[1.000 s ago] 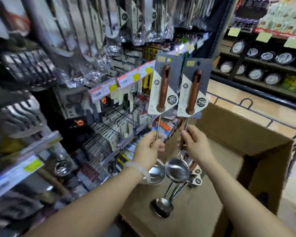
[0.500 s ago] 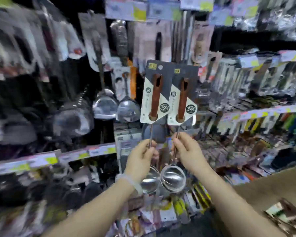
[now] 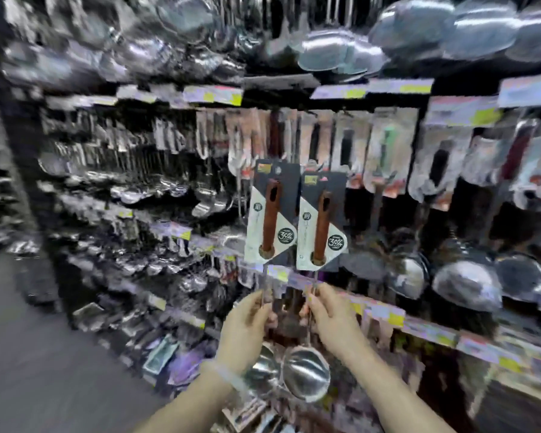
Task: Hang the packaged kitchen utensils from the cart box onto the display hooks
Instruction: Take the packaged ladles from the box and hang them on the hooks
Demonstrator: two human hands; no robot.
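Observation:
I hold two packaged ladles upright, side by side, in front of the utensil display. Each has a brown wooden handle on a grey and white card and a steel bowl at the bottom. My left hand (image 3: 245, 331) grips the thin steel shaft of the left ladle (image 3: 270, 214). My right hand (image 3: 328, 320) pinches the shaft of the right ladle (image 3: 320, 228). Both bowls (image 3: 306, 375) hang below my hands. The card tops stand level with a row of hanging carded utensils (image 3: 388, 157). The cart box is out of view.
Blurred display rows of steel ladles and skimmers (image 3: 463, 285) hang to the right and above. Price-tag rails (image 3: 388, 317) run across the shelves. More packaged utensils (image 3: 156, 201) fill the left side, with grey aisle floor (image 3: 28, 354) at the lower left.
The view has swung from the cart box to face the display wall. Both hands keep hold of the two ladles, which now stand closer to the hanging rows.

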